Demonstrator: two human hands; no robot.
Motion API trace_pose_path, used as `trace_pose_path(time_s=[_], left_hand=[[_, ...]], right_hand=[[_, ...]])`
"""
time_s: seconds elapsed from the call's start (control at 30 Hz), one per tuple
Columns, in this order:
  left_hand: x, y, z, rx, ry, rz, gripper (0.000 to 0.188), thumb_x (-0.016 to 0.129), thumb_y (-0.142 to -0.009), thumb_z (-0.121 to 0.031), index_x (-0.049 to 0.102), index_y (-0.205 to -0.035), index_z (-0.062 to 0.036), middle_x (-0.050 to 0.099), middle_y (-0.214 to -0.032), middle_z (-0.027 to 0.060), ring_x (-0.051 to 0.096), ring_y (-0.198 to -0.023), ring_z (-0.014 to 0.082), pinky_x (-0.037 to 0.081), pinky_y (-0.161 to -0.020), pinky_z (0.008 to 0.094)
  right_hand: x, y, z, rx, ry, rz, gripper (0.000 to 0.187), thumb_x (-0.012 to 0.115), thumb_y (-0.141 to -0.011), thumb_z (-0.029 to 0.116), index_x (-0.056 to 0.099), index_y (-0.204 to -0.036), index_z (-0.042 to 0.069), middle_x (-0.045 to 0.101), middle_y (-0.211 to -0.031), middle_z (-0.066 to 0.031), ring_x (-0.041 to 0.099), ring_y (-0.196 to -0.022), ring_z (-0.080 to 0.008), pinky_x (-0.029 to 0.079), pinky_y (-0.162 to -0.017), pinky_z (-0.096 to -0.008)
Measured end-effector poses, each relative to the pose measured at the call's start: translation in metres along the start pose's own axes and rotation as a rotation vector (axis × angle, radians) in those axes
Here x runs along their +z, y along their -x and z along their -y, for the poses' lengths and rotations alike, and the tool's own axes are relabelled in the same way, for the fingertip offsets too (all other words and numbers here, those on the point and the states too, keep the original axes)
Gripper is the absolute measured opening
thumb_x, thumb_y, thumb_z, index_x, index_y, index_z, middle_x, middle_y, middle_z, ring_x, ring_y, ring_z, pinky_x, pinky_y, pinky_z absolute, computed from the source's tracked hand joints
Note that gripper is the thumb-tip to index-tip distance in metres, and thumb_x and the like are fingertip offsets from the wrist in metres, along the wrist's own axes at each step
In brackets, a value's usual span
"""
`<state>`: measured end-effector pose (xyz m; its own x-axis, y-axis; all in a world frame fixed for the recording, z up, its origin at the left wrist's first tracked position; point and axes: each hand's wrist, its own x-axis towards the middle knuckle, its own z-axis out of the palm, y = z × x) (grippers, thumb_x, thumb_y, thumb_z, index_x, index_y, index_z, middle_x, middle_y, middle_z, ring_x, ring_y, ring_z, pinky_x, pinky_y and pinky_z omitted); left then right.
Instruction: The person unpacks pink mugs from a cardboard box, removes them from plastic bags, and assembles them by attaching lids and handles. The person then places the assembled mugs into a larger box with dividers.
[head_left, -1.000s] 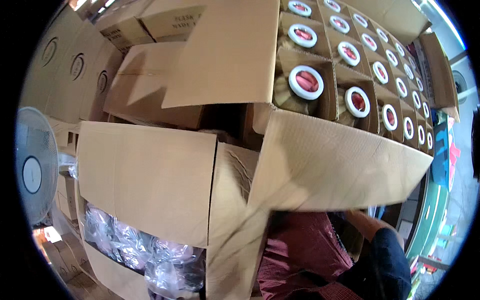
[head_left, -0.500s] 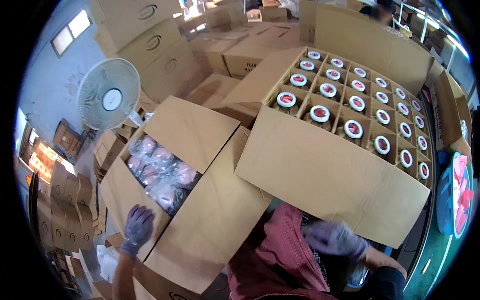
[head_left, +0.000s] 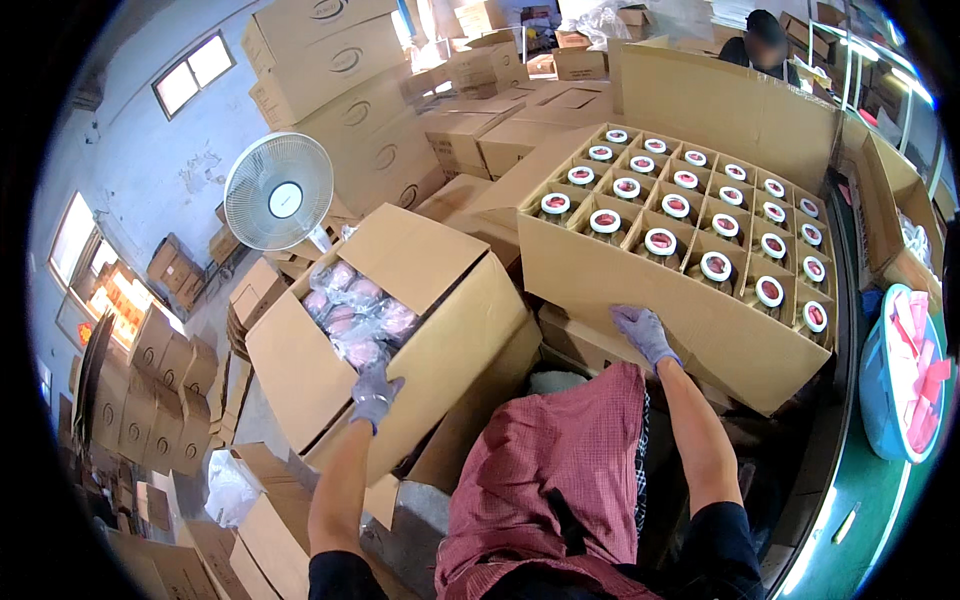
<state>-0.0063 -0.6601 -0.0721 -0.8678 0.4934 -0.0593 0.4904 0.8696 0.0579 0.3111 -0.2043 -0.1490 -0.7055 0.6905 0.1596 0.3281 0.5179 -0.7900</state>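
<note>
I have my left hand (head_left: pixel 376 394) at the bag box (head_left: pixel 460 325), close to the bags (head_left: pixel 343 318). My right hand (head_left: pixel 646 335) is at the jar box (head_left: pixel 690 320), whose long axis slants rightward and nearer. Its jars (head_left: pixel 660 242) point lids-up. I cannot tell either grip's closure.

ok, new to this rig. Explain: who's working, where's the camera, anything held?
No machine: a gloved person, seen through a wide fisheye camera worn on their head and looking down, so straight edges bend. The left hand is at the opening of a carton of plastic-wrapped items; the right hand is at the near side of a divided carton of white-rimmed jars. On the green surface is a blue basin of pink pieces. I can't tell whether either hand grips anything.
</note>
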Motion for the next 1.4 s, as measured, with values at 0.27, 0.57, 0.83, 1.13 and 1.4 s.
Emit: trace_pose_path(time_s=[0.27, 0.57, 0.83, 1.13, 1.4], left_hand=[[0.021, 0.065, -0.020, 0.231, -0.031, -0.325, 0.076, 0.068, -0.083, -0.048, 0.042, -0.144, -0.0103, 0.061, -0.124, 0.0224, 0.063, -0.104, 0.0390, 0.051, -0.084, 0.0485], [-0.050, 0.085, -0.021, 0.245, 0.185, -0.344, 0.036, 0.067, -0.086, -0.042, 0.058, -0.088, -0.0070, 0.064, -0.073, 0.0157, 0.064, -0.068, 0.0384, 0.049, -0.063, 0.0487], [-0.009, 0.145, -0.033, 0.225, 0.347, -0.211, 0.027, 0.066, -0.087, -0.031, 0.055, -0.089, -0.0064, 0.064, -0.082, 0.0182, 0.065, -0.074, 0.0369, 0.052, -0.065, 0.0504], [-0.155, 0.191, 0.053, -0.101, -0.225, -0.465, 0.032, 0.064, -0.088, -0.025, 0.057, -0.103, 0.0026, 0.058, -0.093, 0.0214, 0.056, -0.090, 0.0362, 0.046, -0.081, 0.0464], [-0.071, 0.248, 0.123, -0.457, -0.392, -0.367, 0.087, 0.057, -0.087, -0.059, 0.040, -0.140, 0.0072, 0.047, -0.137, 0.0277, 0.026, -0.140, 0.0479, -0.009, -0.110, 0.0724]], right_hand=[[-0.008, -0.011, 0.005, -0.028, 0.145, 0.004, 0.034, 0.059, -0.090, 0.034, 0.071, -0.117, 0.017, 0.069, -0.116, -0.0113, 0.064, -0.109, -0.0313, 0.048, -0.096, -0.0404], [0.002, -0.030, -0.016, 0.071, 0.210, 0.138, 0.035, 0.060, -0.085, 0.019, 0.070, -0.117, 0.009, 0.070, -0.118, -0.0103, 0.065, -0.111, -0.0254, 0.047, -0.099, -0.0355], [0.058, -0.018, 0.118, -0.127, 0.164, 0.028, 0.024, 0.065, -0.087, 0.027, 0.071, -0.098, 0.006, 0.072, -0.089, -0.0148, 0.070, -0.086, -0.0308, 0.055, -0.081, -0.0389], [0.165, 0.014, 0.259, -1.033, 0.207, 0.450, 0.037, 0.066, -0.087, 0.033, 0.064, -0.116, 0.010, 0.065, -0.117, -0.0110, 0.055, -0.118, -0.0311, 0.037, -0.105, -0.0486], [0.123, -0.078, 0.293, -1.002, 0.260, -0.095, 0.054, 0.066, -0.086, 0.029, 0.052, -0.132, 0.004, 0.054, -0.132, -0.0186, 0.048, -0.126, -0.0368, 0.037, -0.107, -0.0483]])
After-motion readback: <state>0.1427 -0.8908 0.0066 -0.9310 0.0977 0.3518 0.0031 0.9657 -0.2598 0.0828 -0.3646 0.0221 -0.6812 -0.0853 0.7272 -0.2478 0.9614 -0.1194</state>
